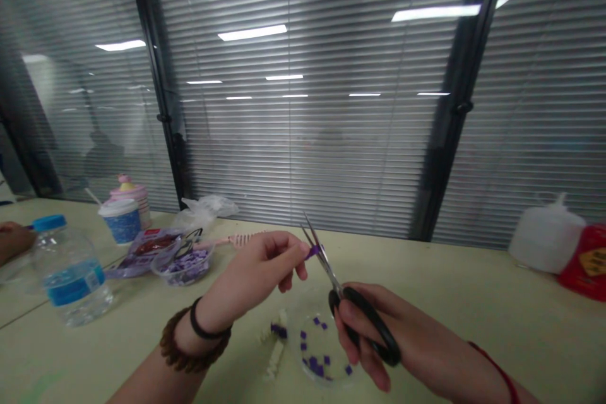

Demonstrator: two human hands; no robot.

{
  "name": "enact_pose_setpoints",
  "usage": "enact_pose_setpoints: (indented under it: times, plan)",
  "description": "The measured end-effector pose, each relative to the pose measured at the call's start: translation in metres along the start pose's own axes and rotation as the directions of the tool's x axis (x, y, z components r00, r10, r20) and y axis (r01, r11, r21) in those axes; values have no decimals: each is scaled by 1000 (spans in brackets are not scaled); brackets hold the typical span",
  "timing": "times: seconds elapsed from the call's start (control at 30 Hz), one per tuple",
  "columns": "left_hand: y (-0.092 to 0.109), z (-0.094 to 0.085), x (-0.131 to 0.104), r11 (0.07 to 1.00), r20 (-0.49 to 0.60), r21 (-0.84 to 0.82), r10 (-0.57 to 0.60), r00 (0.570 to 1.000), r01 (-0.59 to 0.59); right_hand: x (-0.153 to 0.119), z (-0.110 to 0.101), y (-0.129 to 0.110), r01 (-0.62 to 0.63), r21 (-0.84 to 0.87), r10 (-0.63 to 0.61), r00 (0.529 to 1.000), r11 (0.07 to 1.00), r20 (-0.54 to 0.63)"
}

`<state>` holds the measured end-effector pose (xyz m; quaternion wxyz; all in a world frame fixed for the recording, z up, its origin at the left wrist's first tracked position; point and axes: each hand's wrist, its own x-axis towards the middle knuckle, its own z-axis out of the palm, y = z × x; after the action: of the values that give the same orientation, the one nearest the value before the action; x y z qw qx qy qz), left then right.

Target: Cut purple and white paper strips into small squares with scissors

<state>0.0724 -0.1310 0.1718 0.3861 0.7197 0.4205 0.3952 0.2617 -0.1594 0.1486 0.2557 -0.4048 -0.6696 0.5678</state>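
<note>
My right hand (379, 328) grips black-handled scissors (332, 274), their blades a little apart and pointing up and away. Between the blades lies the end of a purple strip (313, 252). My left hand (269, 262) pinches that strip between thumb and fingers, close to the blades. Below the hands sits a clear round dish (326, 381) with several small purple squares (313, 364) in it. Just left of the dish is a pale, notched piece (275, 356) with a dark purple band around it; its kind is unclear.
At left stand a water bottle (71, 281), a blue paper cup (121, 221) and a pink striped container (142, 199). A tub of purple bits (184, 268) lies near a purple packet (142, 249). Another person's hand (14, 240) shows at far left. A white jug (546, 237) stands right.
</note>
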Motion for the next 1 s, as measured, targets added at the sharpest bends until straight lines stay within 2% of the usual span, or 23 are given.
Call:
enact_pose_setpoints:
  times: [0.27, 0.53, 0.83, 1.0]
  plan:
    - [-2, 0, -1, 1000, 10, 1, -16, 1000, 16, 0, -1, 2, 6, -3, -6, 1000, 1000, 9]
    - [-2, -7, 1, 999, 1, 25, -45, 999, 45, -2, -4, 3, 11, 44, -11, 1000, 999, -13]
    - [-1, -15, -1, 998, -17, 67, -17, 1000, 18, 0, -3, 3, -37, 35, 37, 999, 999, -18]
    - [-1, -17, 0, 999, -20, 31, 10, 1000, -9, -3, -7, -1, -43, 11, 43, 999, 999, -8]
